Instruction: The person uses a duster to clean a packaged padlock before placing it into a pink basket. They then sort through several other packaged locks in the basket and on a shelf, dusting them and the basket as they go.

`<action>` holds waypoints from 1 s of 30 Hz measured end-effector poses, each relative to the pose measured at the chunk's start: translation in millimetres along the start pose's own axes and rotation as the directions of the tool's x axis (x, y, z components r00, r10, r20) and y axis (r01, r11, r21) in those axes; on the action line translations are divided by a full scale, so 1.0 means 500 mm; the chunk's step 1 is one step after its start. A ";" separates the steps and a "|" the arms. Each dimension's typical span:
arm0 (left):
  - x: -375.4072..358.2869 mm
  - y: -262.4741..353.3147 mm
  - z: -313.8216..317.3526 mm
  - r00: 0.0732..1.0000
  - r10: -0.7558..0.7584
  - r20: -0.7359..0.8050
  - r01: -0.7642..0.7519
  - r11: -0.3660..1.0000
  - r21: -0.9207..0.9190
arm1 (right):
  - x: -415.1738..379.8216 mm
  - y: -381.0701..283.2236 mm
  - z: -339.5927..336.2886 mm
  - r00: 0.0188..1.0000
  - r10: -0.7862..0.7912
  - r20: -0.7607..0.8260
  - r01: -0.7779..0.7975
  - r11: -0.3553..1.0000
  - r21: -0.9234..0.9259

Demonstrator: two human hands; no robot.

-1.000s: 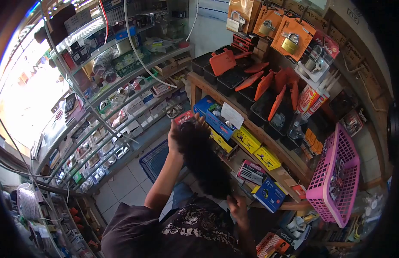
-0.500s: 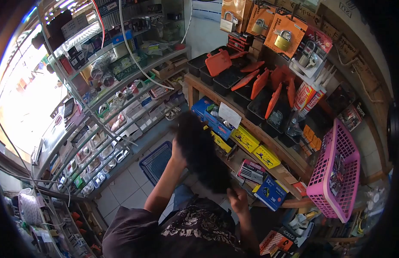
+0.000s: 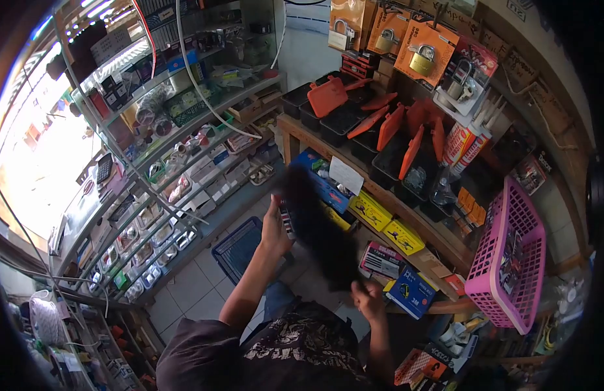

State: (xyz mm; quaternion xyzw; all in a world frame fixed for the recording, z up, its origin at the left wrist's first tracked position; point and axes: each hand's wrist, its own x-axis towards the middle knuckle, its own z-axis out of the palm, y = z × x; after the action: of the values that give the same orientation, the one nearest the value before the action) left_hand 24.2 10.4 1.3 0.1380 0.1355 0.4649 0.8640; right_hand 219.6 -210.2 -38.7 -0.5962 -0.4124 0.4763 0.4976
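Note:
A black, fluffy duster (image 3: 321, 228) slants across the middle of the view, blurred by motion. My right hand (image 3: 369, 301) is closed around its lower end, where the handle is mostly hidden. My left hand (image 3: 274, 228) is raised just left of the duster's upper part, with fingers pointing up. Against the palm is a small striped dark-and-white object (image 3: 287, 223), partly covered by the duster. It appears held in that hand, but its kind cannot be made out.
Black bins with orange lids (image 3: 393, 127) stand on a wooden shelf (image 3: 373, 189) at the right, above yellow boxes (image 3: 387, 225). A pink basket (image 3: 510, 260) is at far right. A blue basket (image 3: 240, 251) sits on the tiled floor. Glass shelving (image 3: 152, 137) fills the left.
The duster's upper end has shifted right, uncovering more of my left hand and the striped object. My right hand has moved slightly right with the duster.

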 end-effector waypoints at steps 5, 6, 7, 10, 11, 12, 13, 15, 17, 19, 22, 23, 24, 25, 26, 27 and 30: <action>0.032 -0.022 -0.107 0.976 -0.139 0.166 0.164 0.976 -0.143 | -0.010 -0.032 -0.028 0.977 0.202 -0.069 -0.158 0.899 0.409; 0.029 -0.033 -0.103 0.976 -0.141 0.163 0.165 0.976 -0.143 | -0.013 -0.022 -0.030 0.976 0.206 -0.069 -0.160 0.898 0.410; 0.028 -0.051 -0.096 0.992 -0.127 -0.026 0.125 0.988 -0.088 | -0.015 -0.006 -0.031 0.982 0.186 -0.039 -0.161 0.923 0.350; 0.051 -0.092 -0.201 0.994 -0.110 -0.007 0.109 0.988 -0.107 | -0.023 -0.005 -0.017 0.982 0.188 0.011 -0.183 0.942 0.282; 0.051 -0.103 -0.208 0.985 -0.133 -0.106 0.129 0.991 -0.043 | -0.026 0.004 -0.012 0.986 0.168 0.019 -0.167 0.949 0.267; 0.052 -0.110 -0.215 0.968 -0.146 -0.205 0.153 0.988 0.020 | -0.028 0.016 -0.010 0.989 0.148 0.030 -0.151 0.956 0.253; 0.054 -0.114 -0.222 0.967 -0.134 -0.215 0.134 0.991 -0.014 | -0.026 0.031 -0.010 0.996 0.082 0.030 -0.087 0.970 0.229; 0.052 -0.097 -0.206 0.961 -0.120 -0.251 0.128 0.992 0.015 | -0.028 0.030 -0.007 0.994 0.105 -0.004 -0.102 0.968 0.230; 0.029 -0.069 -0.121 0.949 -0.055 -0.311 0.073 0.996 0.046 | -0.032 0.027 -0.004 0.991 0.127 -0.039 -0.115 0.966 0.230; 0.012 -0.049 -0.069 0.974 -0.064 -0.219 0.062 0.998 -0.019 | -0.037 0.021 -0.001 0.989 0.131 -0.062 -0.111 0.960 0.258; 0.075 -0.059 -0.194 0.962 0.179 0.207 -0.224 0.949 0.221 | -0.041 -0.010 -0.015 0.999 -0.036 0.037 0.046 0.950 -0.310; 0.052 -0.044 -0.142 0.926 0.078 0.370 -0.077 0.997 -0.019 | -0.038 -0.006 -0.019 0.994 -0.103 0.040 0.110 0.887 -0.449; 0.017 -0.026 -0.066 0.844 0.022 0.535 0.119 0.967 -0.226 | -0.037 0.002 -0.021 0.994 -0.102 0.039 0.109 0.888 -0.447; 0.005 -0.019 -0.037 0.953 -0.037 0.300 0.092 0.981 -0.170 | -0.036 0.013 -0.024 0.995 -0.091 -0.047 0.065 0.915 -0.398; 0.000 -0.016 -0.020 0.996 -0.076 0.042 0.080 0.991 -0.108 | -0.034 0.014 -0.024 0.988 -0.075 -0.132 0.025 0.938 -0.345; -0.001 -0.018 -0.015 0.998 -0.051 0.031 0.053 0.998 -0.046 | -0.036 0.011 -0.025 0.988 -0.073 -0.134 0.023 0.939 -0.344; -0.003 -0.012 0.004 0.998 -0.062 0.017 0.063 0.997 -0.035 | -0.038 0.011 -0.033 1.000 0.011 0.014 -0.004 0.888 -0.461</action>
State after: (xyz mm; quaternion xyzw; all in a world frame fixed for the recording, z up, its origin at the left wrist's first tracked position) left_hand 28.8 5.4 1.0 0.1221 0.1246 0.4388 0.8815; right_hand 231.6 -232.8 -40.2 -0.6948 -0.5153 0.3717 0.3369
